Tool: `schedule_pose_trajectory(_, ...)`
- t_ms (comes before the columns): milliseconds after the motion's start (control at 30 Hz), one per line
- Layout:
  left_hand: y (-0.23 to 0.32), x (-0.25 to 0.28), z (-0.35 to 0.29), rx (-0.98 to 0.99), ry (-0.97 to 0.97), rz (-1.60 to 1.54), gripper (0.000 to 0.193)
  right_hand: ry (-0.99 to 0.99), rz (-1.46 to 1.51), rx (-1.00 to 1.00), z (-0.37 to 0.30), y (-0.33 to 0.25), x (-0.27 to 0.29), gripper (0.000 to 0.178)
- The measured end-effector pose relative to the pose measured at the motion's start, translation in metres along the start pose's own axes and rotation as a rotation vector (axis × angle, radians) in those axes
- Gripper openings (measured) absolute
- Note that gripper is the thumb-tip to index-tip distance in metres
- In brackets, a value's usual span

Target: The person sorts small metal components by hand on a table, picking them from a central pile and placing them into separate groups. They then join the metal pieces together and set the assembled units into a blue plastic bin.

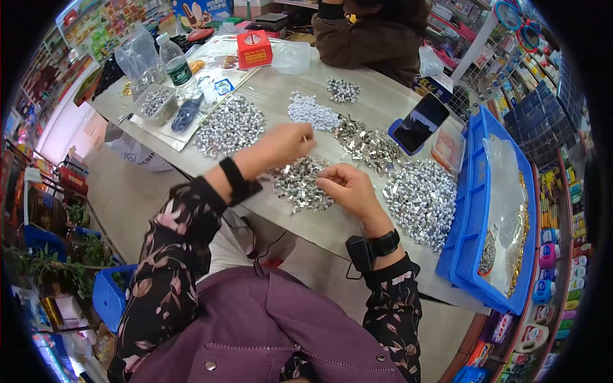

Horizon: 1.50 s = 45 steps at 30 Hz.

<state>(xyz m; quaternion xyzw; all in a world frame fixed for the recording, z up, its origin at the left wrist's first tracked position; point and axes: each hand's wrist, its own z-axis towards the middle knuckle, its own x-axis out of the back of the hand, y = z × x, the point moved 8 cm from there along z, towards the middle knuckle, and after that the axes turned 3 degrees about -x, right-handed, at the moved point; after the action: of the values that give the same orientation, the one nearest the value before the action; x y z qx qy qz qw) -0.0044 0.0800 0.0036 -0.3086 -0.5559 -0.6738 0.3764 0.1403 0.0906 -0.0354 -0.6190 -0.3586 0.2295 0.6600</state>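
Above the table, my left hand [287, 147] is closed, its fingertips pinched together near the white pile [311, 112]. My right hand [351, 189] has thumb and forefinger drawn together at the right edge of a heap of small shiny metal pieces [302, 186]. What either hand pinches is too small to make out. Beyond them lies a pile of flat metal clips [370, 148]. A large heap of silver-and-white pieces [421, 199] spreads right of my right hand, and a similar heap [231, 125] lies left of my left hand.
A phone [421, 122] leans on a blue stand at the right. Beside it are a lidded plastic box [448, 150] and a blue crate [465, 210]. A water bottle [177, 64], a tub of pieces [156, 105] and a red box [254, 50] stand behind. Another person [370, 38] sits across.
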Motion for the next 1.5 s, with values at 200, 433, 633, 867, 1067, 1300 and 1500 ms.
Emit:
schedule_pose_trajectory(200,-0.03,-0.006,0.041,-0.075,-0.051,0.203,0.017,0.381,-0.338,0.164,-0.002,-0.002,0.065,0.014)
schedule_pose_trajectory(433,-0.026,-0.027,0.057,-0.189,-0.066,0.292,0.014,0.476,-0.747,0.244,0.002,-0.01,0.055,0.016)
schedule_pose_trajectory(633,-0.021,-0.031,0.056,-0.22,-0.092,0.251,0.011,0.472,-0.879,0.238,0.008,-0.011,0.048,0.015)
schedule_pose_trajectory(867,-0.017,-0.031,0.053,-0.259,-0.058,0.221,0.011,0.455,-0.789,0.212,0.005,-0.013,0.049,0.013)
schedule_pose_trajectory(1067,-0.013,-0.033,0.051,-0.316,-0.076,0.295,0.011,0.462,-0.817,0.346,0.005,-0.024,0.033,0.013)
schedule_pose_trajectory(1300,-0.015,-0.009,0.043,-0.078,-0.083,-0.006,0.015,0.448,-0.891,0.385,0.011,-0.02,0.033,0.014)
schedule_pose_trajectory(1500,-0.022,0.003,0.008,0.218,-0.042,-0.778,0.013,0.402,-0.422,0.217,0.006,-0.021,0.043,0.018)
